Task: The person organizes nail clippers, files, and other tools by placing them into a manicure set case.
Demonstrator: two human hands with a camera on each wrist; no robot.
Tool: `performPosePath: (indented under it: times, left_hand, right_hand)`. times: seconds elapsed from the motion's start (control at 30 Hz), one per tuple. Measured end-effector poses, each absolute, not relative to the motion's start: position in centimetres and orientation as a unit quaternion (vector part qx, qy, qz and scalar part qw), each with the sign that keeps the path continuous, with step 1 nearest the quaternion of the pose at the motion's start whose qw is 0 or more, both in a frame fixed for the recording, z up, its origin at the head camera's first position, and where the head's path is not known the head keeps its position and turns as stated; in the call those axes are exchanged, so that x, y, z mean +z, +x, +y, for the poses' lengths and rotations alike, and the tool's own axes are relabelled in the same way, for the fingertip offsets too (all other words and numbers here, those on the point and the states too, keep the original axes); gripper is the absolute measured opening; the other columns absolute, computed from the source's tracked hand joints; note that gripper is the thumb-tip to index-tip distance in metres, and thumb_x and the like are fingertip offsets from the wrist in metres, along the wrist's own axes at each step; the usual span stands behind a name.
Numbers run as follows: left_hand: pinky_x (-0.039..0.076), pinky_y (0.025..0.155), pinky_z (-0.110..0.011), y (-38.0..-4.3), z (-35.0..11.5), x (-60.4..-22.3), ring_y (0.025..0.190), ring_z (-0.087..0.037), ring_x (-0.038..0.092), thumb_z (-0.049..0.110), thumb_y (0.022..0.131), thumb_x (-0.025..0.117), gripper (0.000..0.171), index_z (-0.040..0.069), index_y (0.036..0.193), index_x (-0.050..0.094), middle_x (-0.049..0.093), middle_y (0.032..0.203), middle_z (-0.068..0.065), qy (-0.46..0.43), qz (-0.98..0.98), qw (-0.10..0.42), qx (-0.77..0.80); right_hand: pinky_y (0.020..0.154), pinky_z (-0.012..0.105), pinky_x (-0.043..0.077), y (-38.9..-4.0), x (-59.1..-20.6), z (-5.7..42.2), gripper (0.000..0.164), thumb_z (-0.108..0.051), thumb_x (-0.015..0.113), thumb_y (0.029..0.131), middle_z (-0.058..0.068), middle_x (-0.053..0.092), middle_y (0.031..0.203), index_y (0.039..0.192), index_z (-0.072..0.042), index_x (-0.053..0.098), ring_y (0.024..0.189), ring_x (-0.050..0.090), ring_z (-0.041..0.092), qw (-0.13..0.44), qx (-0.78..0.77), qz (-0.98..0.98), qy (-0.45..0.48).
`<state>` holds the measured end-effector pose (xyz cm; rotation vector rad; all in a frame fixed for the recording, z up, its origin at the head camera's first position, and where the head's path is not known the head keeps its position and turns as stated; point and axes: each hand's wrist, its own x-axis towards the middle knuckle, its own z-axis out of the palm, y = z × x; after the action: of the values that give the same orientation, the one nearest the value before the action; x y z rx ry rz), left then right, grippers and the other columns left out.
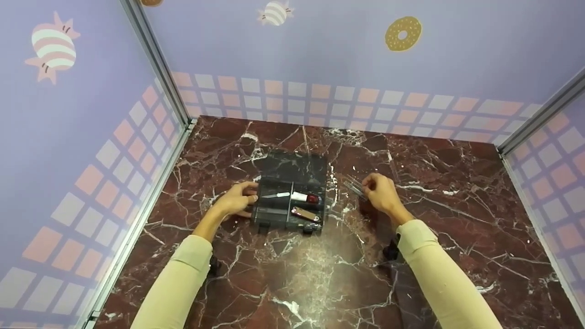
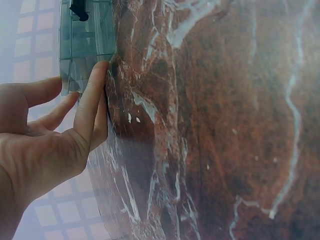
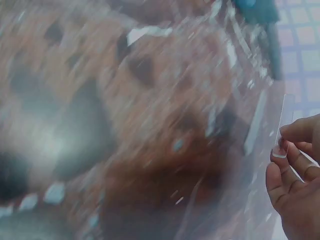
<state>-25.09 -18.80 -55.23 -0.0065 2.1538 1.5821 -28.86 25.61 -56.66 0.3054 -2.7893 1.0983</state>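
A clear plastic compartment box (image 1: 274,224) lies on the marbled table, its see-through lid (image 1: 295,169) folded back. My left hand (image 1: 233,200) holds the box by its left end. In the left wrist view the thumb is at one edge and a finger along the side by the table. Inside the box lie a thin white-handled tool (image 1: 282,195), a white-and-red piece (image 1: 306,197) and a brown oblong piece with shiny ends (image 1: 305,214). Right of the box, my right hand (image 1: 380,192) pinches a clear plastic strip (image 3: 285,117) between thumb and fingers.
The glossy dark red marbled table (image 1: 457,219) carries light reflections. Purple printed panels (image 1: 320,50) with metal corner posts (image 1: 157,59) enclose it at the back and both sides. A pale streak shaped like the strip shows on the table in the right wrist view.
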Motion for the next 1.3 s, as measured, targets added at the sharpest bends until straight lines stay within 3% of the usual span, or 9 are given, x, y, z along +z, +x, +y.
performPosePath:
  times: [0.43, 0.77, 1.03, 1.3]
  left_hand:
    - [0.064, 0.088, -0.05, -25.1, -18.7, -55.3, 0.133, -0.047, 0.053, 0.004, 0.11, 0.052, 0.054, 0.003, 0.162, 0.037, 0.041, 0.157, -0.029, -0.004, 0.786, 0.234, 0.573]
    - [0.063, 0.091, -0.053, -25.0, -18.8, -55.2, 0.132, -0.047, 0.053, 0.004, 0.11, 0.052, 0.054, 0.001, 0.162, 0.036, 0.04, 0.156, -0.03, -0.006, 0.78, 0.232, 0.581]
    - [0.063, 0.091, -0.052, -25.0, -18.9, -55.3, 0.132, -0.046, 0.054, 0.004, 0.11, 0.052, 0.055, 0.003, 0.163, 0.036, 0.04, 0.156, -0.03, -0.008, 0.777, 0.236, 0.583]
    - [0.063, 0.09, -0.053, -25.1, -18.9, -55.4, 0.13, -0.046, 0.054, 0.004, 0.11, 0.051, 0.054, 0.002, 0.162, 0.037, 0.041, 0.157, -0.03, -0.012, 0.776, 0.232, 0.586]
  right_hand:
    - [0.078, 0.038, 0.061, -27.5, -53.4, 17.9, 0.01, 0.005, 0.074, 0.091, 0.011, 0.073, 0.092, 0.099, -0.001, 0.073, 0.083, 0.068, 0.024, 0.017, 0.427, -0.88, 0.207]
    - [0.082, 0.034, 0.06, -26.3, -54.0, 11.9, 0.01, 0.001, 0.076, 0.093, 0.006, 0.072, 0.098, 0.1, -0.004, 0.073, 0.088, 0.066, 0.018, -0.011, 0.414, -0.875, 0.252]
    - [0.076, 0.031, 0.059, -25.2, -54.7, 7.8, 0.006, 0.0, 0.076, 0.093, 0.007, 0.07, 0.093, 0.095, -0.004, 0.072, 0.083, 0.067, 0.018, 0.008, 0.397, -0.864, 0.31]
    - [0.071, 0.027, 0.057, -24.5, -55.4, 6.2, 0.01, -0.001, 0.074, 0.096, 0.003, 0.066, 0.091, 0.093, -0.009, 0.071, 0.079, 0.065, 0.015, -0.015, 0.385, -0.864, 0.323]
